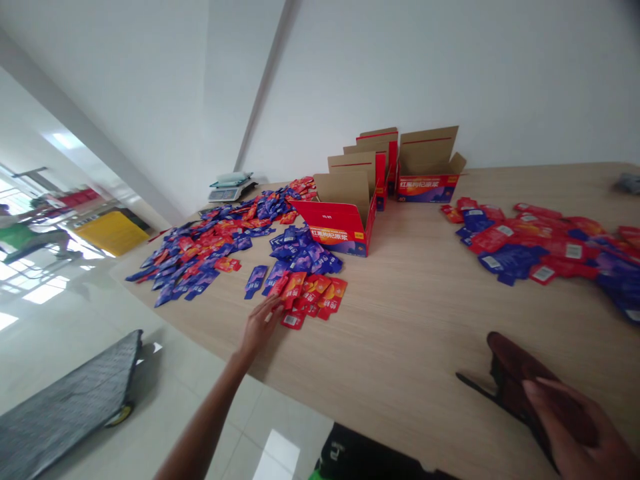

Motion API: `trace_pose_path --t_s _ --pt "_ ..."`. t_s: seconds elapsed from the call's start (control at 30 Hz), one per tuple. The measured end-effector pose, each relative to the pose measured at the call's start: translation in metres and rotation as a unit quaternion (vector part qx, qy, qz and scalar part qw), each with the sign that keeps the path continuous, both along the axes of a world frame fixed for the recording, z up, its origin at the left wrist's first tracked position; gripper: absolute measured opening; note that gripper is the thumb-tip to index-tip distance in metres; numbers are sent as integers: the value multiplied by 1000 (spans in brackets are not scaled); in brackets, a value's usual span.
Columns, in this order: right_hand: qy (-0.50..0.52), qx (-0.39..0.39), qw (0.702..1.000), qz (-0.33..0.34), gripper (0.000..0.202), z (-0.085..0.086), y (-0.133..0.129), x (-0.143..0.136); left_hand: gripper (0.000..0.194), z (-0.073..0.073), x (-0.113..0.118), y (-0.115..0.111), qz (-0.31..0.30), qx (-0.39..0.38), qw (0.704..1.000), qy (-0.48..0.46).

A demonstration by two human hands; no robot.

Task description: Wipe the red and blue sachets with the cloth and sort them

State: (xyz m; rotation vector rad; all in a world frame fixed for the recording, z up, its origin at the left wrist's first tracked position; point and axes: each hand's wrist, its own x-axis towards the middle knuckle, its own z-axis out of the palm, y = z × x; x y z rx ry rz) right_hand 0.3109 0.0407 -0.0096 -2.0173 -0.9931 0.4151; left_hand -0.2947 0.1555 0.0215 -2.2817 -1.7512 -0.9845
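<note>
Our left hand (263, 323) reaches over the near edge of the wooden table (400, 327), its fingertips touching the red pouches (320, 292) at their left end. Those fingers lie close together; we cannot tell whether they pinch a pouch or merely rest on it. Our right hand (580, 457), at the lower right, is closed around a dark brown object (520, 360) with a thin black strip jutting out to the left; blur keeps us from saying what it is.

The red pouches lie flat and overlapping, in front of a small heap of blue pouches (300, 250). That heap sits just beside an open red carton (337, 230), whose brown flap stands up at the back. Behind it we see a row of similar cartons (381, 160), with another open carton (425, 188) to their right, near the wall.

Farther left spreads a large mixed pile (210, 243) of red and blue pouches, with a scale (225, 194) beyond it. A second mixed pile (550, 243) lies on the right, beyond our right hand and well apart from the open red carton.
</note>
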Motion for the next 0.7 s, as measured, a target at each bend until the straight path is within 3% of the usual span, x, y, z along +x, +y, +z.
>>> trace_pose_path --t_s 0.13,0.47,0.7 --pt "28 -44 998 -23 54 10 2 -4 33 -5 -3 -4 4 -22 1000 -10" --pt "24 -27 999 -22 54 19 1 -11 37 -19 -10 -5 6 -28 1000 -1" --pt "35 -31 999 -28 65 18 4 -10 31 -10 -5 -7 9 13 999 30"
